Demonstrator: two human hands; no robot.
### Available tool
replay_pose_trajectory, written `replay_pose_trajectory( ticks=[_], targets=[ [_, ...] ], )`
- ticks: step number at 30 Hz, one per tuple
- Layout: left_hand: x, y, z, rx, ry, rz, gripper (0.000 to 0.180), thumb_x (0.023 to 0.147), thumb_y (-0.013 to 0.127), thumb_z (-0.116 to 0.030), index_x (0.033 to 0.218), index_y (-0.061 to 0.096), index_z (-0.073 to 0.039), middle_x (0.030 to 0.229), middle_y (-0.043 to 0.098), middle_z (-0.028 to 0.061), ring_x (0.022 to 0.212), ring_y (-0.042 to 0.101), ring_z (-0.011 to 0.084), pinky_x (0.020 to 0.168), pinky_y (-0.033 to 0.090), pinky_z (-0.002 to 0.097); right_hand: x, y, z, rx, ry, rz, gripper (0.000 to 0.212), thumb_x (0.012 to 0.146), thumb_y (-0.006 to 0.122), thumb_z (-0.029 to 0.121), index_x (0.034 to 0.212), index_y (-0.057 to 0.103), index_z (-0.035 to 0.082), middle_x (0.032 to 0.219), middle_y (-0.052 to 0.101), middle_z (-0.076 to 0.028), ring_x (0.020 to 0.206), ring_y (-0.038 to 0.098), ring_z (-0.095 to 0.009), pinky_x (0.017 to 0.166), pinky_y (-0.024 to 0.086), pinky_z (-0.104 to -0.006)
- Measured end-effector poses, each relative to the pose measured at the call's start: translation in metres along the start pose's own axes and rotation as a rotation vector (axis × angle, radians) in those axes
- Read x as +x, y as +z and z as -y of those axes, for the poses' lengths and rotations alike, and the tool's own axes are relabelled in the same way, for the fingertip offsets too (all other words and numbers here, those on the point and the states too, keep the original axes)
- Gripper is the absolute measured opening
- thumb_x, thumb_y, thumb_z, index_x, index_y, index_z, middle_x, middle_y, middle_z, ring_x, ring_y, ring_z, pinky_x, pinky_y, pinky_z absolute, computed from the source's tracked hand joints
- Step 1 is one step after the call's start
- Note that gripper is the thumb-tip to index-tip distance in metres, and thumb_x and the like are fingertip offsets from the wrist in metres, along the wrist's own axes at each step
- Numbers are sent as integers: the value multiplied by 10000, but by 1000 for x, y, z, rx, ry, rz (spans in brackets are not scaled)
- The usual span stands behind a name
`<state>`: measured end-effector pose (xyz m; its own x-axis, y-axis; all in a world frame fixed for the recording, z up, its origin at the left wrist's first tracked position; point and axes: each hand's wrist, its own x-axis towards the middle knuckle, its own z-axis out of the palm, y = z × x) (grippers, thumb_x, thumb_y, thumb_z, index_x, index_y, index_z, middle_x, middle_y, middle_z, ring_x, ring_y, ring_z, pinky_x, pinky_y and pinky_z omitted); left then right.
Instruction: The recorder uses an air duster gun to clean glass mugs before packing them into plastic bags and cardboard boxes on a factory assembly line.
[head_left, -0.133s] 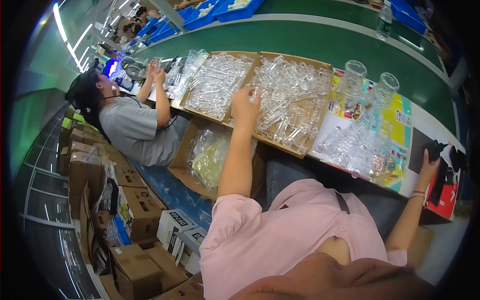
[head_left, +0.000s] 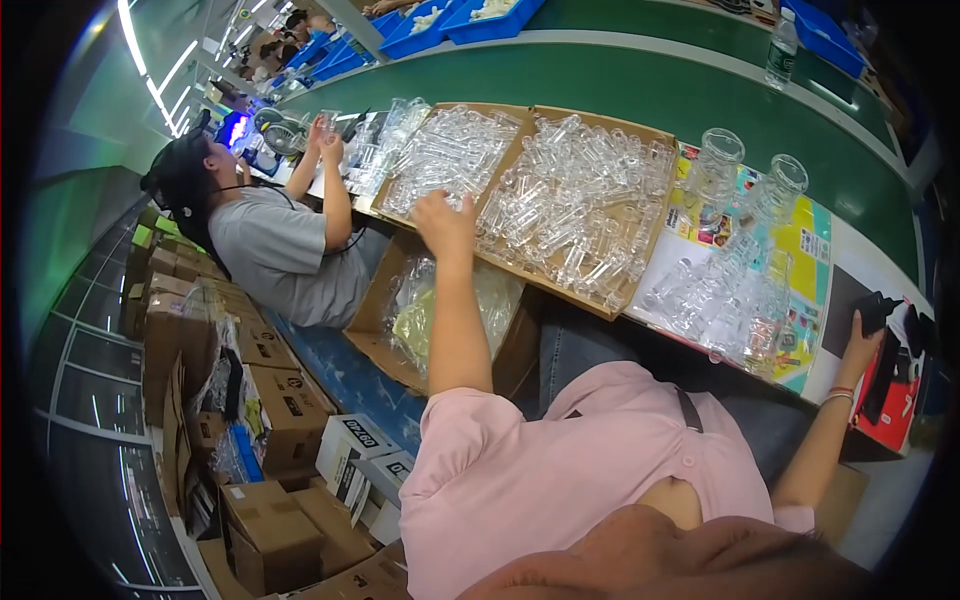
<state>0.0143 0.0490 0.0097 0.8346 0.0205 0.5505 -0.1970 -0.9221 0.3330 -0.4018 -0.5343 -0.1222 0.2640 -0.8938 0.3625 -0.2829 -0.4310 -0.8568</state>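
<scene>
My left hand (head_left: 447, 225) is over the near edge of the left cardboard tray (head_left: 380, 208), thumb and fingers apart. Clear glass tubes (head_left: 455, 150) fill that tray in a dense layer, and I see none held in the hand. Beside it, the right cardboard tray (head_left: 655, 225) contains a looser heap of clear glass tubes (head_left: 570, 190) with flared ends. At the far right end of the bench, my right hand (head_left: 860, 348) grips a black object (head_left: 874, 306) whose kind I cannot make out.
Clear glass vessels (head_left: 720, 160) and smaller glass pieces (head_left: 700, 295) stand and lie on a printed sheet. An open carton (head_left: 385, 345) with plastic bags sits below the trays. On the left works another person (head_left: 270, 235). A bottle (head_left: 782, 48) stands farther back.
My left hand has moved left from the right tray to the left tray's near edge; its fingers were pinched around a clear piece and are now apart. The right hand stays put.
</scene>
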Motion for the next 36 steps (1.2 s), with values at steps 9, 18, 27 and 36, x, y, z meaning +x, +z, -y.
replay_pose_trajectory(
  ticks=[9, 18, 27, 36],
  targets=[
    [-6, -8, 2, -230, 2, 13, 279, 780, 628, -244, 926, 592, -9, 789, 593, 102, 726, 549, 238, 683, 438, 355, 1, -7, 44, -172, -15, -143, 430, 814, 621, 283, 1064, 527, -54, 1027, 599, -141, 959, 560, -224, 856, 397, -296],
    [-98, -51, -138, -1121, 187, 542, 242, 899, 476, -231, 1045, 564, -59, 840, 485, -2, 655, 429, 41, 569, 383, 184, -32, -64, 49, -730, -813, -85, 388, 863, 414, -18, 1246, 435, 38, 1267, 380, -270, 1155, 426, -290, 957, 346, -357],
    [-139, -88, -181, -1827, 23, 686, 338, 774, 602, 23, 1049, 420, -51, 1055, 544, 145, 886, 550, 155, 705, 494, 279, -97, -30, 168, 450, -75, 494, 524, 830, 562, 108, 1282, 330, -21, 1197, 461, -114, 1077, 458, -189, 930, 344, -293],
    [-163, -96, -198, -1890, 13, 795, 336, 729, 603, 126, 986, 445, -23, 1095, 528, 180, 997, 534, 178, 835, 473, 286, -97, -18, 261, 831, -179, 580, 593, 699, 728, 237, 1137, 410, -6, 1084, 462, -88, 1045, 455, -173, 914, 356, -293]
  ],
)
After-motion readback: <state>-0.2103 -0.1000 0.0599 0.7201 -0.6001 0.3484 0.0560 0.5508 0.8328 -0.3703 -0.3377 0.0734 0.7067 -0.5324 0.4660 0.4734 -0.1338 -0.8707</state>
